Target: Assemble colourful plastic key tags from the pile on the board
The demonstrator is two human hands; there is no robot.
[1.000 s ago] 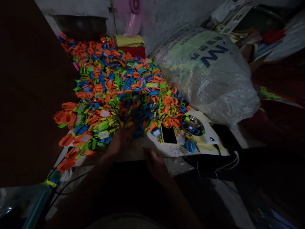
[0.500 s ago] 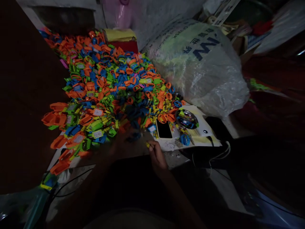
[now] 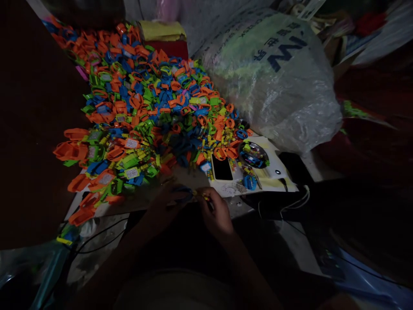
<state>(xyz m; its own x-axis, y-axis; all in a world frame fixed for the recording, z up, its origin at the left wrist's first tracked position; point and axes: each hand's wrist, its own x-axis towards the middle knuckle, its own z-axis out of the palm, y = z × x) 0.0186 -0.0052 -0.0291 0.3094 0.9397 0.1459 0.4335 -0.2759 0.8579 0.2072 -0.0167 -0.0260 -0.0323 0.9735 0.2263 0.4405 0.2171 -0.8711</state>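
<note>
My left hand (image 3: 164, 200), dim in shadow, is closed around a blue toy watch (image 3: 183, 194) at the front edge of the table. Close to its right, my right hand (image 3: 220, 212) pinches a small yellow piece (image 3: 204, 196) between thumb and fingers. The piece is right beside the watch; whether the two touch I cannot tell. Just beyond the hands spreads a big heap of orange, blue and green plastic toy watches (image 3: 135, 103). Small yellow pieces (image 3: 146, 157) lie scattered among its near part.
A phone (image 3: 222, 168) lies right of the heap, beside a round metal bowl (image 3: 254, 155) of small parts. Another blue watch (image 3: 249, 182) rests near the table edge. A bulging clear plastic bag (image 3: 277, 94) stands behind. A dark device (image 3: 295, 168) with cables is at right.
My hands have come together, the right one bringing the yellow piece up to the blue watch. The view has shifted slightly, so the heap and bag appear higher.
</note>
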